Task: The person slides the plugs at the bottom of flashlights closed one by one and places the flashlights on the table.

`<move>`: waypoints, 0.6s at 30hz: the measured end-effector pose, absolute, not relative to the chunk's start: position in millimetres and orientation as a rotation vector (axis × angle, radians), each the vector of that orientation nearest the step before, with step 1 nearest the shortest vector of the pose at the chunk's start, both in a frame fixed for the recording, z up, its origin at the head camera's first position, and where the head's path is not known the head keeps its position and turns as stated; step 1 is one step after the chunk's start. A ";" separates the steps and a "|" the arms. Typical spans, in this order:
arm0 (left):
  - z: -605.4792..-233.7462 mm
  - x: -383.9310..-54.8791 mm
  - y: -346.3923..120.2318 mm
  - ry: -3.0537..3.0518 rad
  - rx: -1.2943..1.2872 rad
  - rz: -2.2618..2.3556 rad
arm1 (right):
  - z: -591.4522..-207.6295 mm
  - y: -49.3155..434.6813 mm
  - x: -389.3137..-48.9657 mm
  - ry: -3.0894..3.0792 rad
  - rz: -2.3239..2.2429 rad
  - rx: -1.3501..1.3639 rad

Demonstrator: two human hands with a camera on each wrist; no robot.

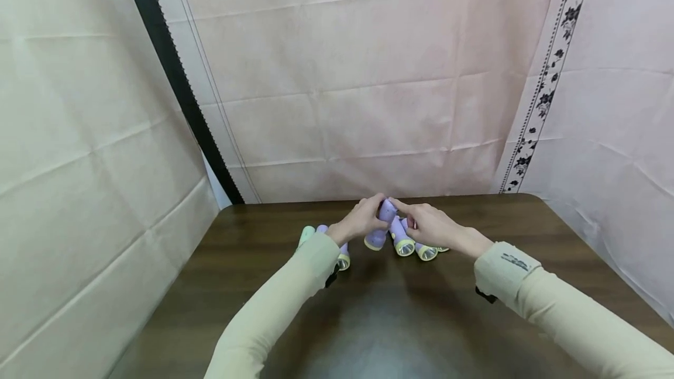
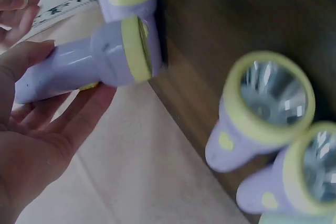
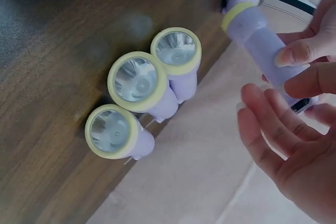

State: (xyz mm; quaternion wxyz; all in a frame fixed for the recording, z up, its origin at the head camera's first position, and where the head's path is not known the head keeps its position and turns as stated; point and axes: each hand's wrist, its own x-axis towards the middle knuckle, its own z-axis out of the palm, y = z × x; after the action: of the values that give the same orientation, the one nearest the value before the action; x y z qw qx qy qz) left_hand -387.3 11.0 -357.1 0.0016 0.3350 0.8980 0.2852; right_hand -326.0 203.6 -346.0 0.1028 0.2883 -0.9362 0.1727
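Observation:
My left hand grips a purple flashlight with a yellow rim, lifted slightly off the back of the brown table. In the left wrist view the flashlight lies across the fingers of that hand with the thumb on top. My right hand reaches in from the right, its index fingertip at the flashlight's rear end. In the right wrist view its fingers are straight, just beside the flashlight.
Three more purple flashlights lie side by side on the table under my right hand. Two others and a mint-coloured one lie by my left forearm. Pale cloth backdrops close in the table's far and side edges.

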 end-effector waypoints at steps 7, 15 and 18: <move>-353.9 -393.5 10.6 2.931 0.931 0.651 | -346.5 201.5 -326.6 -2.829 0.415 0.799; -363.4 -401.9 5.7 3.101 0.610 0.400 | -341.8 199.7 -329.6 -2.834 0.390 0.780; -369.5 -405.0 6.7 3.134 0.568 0.310 | -340.2 200.3 -330.7 -2.830 0.388 0.778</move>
State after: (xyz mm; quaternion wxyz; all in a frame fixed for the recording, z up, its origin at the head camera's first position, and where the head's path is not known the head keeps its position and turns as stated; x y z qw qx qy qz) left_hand -405.0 6.7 -369.5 -0.0291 0.1775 0.9789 0.0970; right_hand -330.7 200.3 -340.2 0.0906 0.2616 -0.9520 0.1306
